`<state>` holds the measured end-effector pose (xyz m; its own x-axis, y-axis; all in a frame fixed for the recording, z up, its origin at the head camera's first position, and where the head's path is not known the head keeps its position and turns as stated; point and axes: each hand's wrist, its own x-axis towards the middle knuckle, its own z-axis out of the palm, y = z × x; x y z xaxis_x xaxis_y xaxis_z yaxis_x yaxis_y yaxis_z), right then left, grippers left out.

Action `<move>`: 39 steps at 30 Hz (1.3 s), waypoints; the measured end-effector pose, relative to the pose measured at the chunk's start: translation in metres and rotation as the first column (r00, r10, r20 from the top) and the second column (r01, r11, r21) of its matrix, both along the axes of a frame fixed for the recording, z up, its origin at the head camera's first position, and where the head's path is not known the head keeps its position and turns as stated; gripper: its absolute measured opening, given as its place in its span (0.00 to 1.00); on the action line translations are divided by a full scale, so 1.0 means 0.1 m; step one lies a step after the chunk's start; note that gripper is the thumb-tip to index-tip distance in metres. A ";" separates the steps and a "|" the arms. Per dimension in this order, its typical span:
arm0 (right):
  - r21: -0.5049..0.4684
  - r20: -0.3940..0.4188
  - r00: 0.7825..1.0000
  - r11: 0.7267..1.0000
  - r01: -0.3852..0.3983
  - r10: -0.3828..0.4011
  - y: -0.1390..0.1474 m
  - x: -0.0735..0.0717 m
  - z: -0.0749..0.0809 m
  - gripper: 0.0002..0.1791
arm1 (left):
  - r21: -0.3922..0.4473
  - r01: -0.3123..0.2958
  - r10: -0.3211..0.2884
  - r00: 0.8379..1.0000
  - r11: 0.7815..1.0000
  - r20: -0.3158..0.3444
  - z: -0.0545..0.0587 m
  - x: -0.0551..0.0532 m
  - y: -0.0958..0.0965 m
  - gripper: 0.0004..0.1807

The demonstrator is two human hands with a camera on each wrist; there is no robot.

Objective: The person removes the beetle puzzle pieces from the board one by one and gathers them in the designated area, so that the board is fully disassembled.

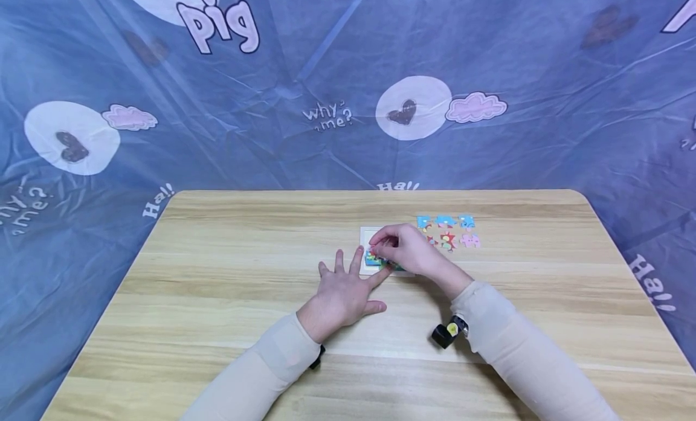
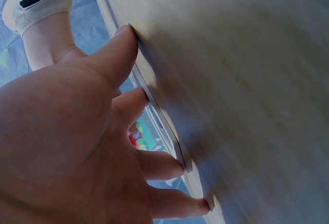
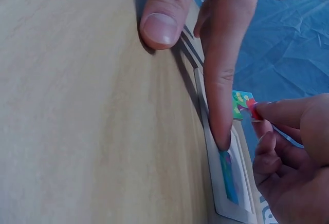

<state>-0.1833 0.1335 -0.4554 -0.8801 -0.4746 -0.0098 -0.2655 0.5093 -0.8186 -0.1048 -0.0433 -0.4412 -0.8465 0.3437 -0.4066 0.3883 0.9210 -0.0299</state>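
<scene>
A small white puzzle tray (image 1: 364, 234) lies on the table, partly covered by both hands. My right hand (image 1: 410, 249) pinches a puzzle piece (image 3: 242, 104) between thumb and fingertip above the tray; green, yellow and red show on it. Spread flat at the tray's near left corner is my left hand (image 1: 342, 295). Its index fingertip touches a blue-green piece (image 3: 226, 170) inside the tray rim (image 3: 212, 178), seen in the right wrist view. In the left wrist view the fingers (image 2: 159, 165) stretch out along the tray's edge.
Several loose puzzle pieces (image 1: 447, 238) lie in rows right of the tray, blue ones (image 1: 444, 221) at the back, red and pink ones nearer. The wooden table (image 1: 228, 258) ends at a blue printed cloth (image 1: 261, 137) behind it.
</scene>
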 end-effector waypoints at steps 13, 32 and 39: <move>-0.022 -0.019 0.998 0.998 0.055 -0.056 0.21 0.07 0.04 0.05 | 0.027 -0.003 0.003 1.000 1.000 -0.010 0.01 0.01 0.00 0.40; -0.067 0.009 0.991 0.989 0.135 -0.135 0.62 0.19 0.11 0.07 | 0.053 -0.002 0.003 1.000 0.999 -0.007 -0.02 0.02 -0.01 0.41; -0.068 0.002 0.990 0.987 0.144 -0.144 0.78 0.22 0.08 0.07 | 0.057 0.000 0.001 1.000 0.998 -0.011 -0.02 0.02 0.00 0.41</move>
